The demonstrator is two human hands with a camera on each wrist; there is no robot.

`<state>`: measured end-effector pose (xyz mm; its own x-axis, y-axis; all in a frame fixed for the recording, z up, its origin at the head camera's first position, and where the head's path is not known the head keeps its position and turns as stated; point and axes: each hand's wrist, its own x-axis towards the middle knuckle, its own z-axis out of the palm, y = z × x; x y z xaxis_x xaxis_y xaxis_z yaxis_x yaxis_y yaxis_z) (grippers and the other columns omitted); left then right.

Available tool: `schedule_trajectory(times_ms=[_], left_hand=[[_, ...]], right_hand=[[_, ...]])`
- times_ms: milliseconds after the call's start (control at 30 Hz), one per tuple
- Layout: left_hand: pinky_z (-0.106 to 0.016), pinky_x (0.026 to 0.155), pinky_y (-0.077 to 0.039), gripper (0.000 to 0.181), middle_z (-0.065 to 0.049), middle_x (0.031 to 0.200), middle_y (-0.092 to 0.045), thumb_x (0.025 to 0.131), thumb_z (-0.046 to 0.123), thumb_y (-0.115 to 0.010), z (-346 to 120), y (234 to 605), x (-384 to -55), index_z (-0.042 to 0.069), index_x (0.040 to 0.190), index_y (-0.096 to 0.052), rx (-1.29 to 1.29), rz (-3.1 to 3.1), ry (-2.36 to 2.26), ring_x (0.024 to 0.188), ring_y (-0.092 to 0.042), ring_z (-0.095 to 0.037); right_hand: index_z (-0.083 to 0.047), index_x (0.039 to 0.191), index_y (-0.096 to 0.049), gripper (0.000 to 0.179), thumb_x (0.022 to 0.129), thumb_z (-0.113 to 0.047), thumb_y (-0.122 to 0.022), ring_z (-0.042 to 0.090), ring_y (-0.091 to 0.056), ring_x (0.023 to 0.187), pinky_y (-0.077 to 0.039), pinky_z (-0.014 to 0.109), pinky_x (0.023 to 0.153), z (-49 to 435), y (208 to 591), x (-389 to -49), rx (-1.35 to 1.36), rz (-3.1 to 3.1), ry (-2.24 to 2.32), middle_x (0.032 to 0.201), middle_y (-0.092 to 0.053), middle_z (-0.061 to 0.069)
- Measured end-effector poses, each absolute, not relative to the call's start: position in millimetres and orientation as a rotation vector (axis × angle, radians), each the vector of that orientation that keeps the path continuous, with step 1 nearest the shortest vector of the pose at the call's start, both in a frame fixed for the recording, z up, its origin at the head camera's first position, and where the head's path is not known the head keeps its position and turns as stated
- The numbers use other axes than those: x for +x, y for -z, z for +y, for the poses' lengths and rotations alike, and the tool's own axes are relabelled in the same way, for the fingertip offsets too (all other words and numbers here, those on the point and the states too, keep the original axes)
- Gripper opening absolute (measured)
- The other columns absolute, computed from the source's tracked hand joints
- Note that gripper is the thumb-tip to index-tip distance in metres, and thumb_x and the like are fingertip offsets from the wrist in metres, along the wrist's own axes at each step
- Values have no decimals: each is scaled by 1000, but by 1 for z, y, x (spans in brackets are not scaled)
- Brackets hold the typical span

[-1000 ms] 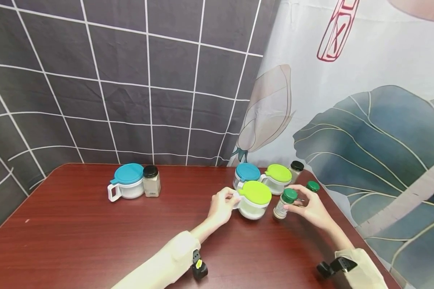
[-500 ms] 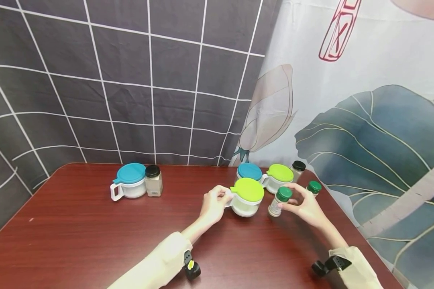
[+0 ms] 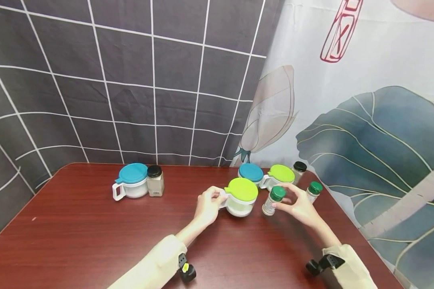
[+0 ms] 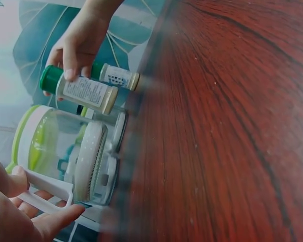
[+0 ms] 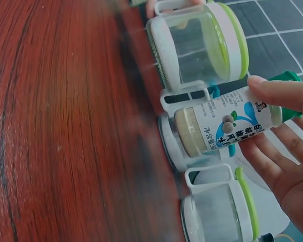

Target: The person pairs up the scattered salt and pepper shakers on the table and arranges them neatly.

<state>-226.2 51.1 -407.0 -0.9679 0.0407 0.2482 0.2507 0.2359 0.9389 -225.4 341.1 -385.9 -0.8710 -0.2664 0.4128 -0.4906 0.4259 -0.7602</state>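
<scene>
By its white handle, my left hand [image 3: 207, 205] holds a clear seasoning jar [image 3: 241, 190] with a lime-green lid, right of the table's middle. Thumb and fingers pinch that handle in the left wrist view. My right hand [image 3: 300, 208] grips a spice bottle [image 3: 274, 197] with a green cap, just right of the jar. In the right wrist view the bottle [image 5: 232, 121] has a printed label and pale powder inside, and its base is off the table. The jar's base also looks slightly raised. Bottle and jar are close but apart in the head view.
Behind the hands stand a blue-lidded jar [image 3: 251, 172], another green-lidded jar [image 3: 282, 173], a black-capped bottle [image 3: 299, 167] and a second green-capped bottle [image 3: 314, 190]. Farther left are a blue-lidded jar [image 3: 133, 176] and a black-capped bottle [image 3: 155, 182]. A gridded cloth [image 3: 123, 100] hangs behind the table.
Both hands have moved left across the table, carrying the green-lidded jar and the green-capped spice bottle. The jars and bottles standing behind keep their places; the head view has shifted slightly.
</scene>
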Motion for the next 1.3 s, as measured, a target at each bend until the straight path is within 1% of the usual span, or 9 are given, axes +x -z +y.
schedule_trajectory(times_ms=[267,467,700,900,1100,1300], left_hand=[[-31,70,-58,12,-23,100,-71,88,8,-65,43,407,-224,-1,95,-66,-255,-2310,1864,91,-71,-31],[-31,71,-59,13,-23,101,-71,87,8,-66,35,408,-224,-1,96,-66,-246,-2308,1854,93,-70,-31],[-29,69,-58,11,-22,100,-71,88,9,-66,26,410,-224,0,95,-66,-227,-2308,1859,93,-70,-30],[-29,68,-58,10,-21,100,-71,88,10,-65,19,409,-222,2,95,-67,-185,-2322,1855,92,-70,-28],[-30,67,-58,10,-22,100,-71,88,9,-65,12,410,-221,1,95,-66,-171,-2303,1860,92,-70,-28],[-32,67,-58,13,-23,99,-70,88,9,-66,5,410,-219,-1,96,-66,-175,-2288,1853,89,-70,-28]], right_hand=[[9,121,-51,53,74,6,-77,-3,-65,89,-54,15,77,333,386,-227,683,-2443,-1464,102,-63,-21],[12,121,-49,55,73,8,-76,-3,-66,87,-54,16,76,325,386,-230,710,-2425,-1486,100,-64,-20],[9,123,-50,55,74,7,-76,-4,-63,93,-54,16,78,316,388,-233,730,-2408,-1481,106,-63,-20],[11,123,-50,57,74,5,-77,-5,-61,98,-53,15,81,308,389,-233,751,-2404,-1480,112,-61,-15],[11,125,-51,58,74,3,-78,-3,-63,95,-54,17,81,299,390,-236,760,-2428,-1489,110,-61,-17],[8,125,-53,57,75,0,-78,-1,-65,93,-54,19,80,289,392,-239,734,-2448,-1493,109,-61,-14]])
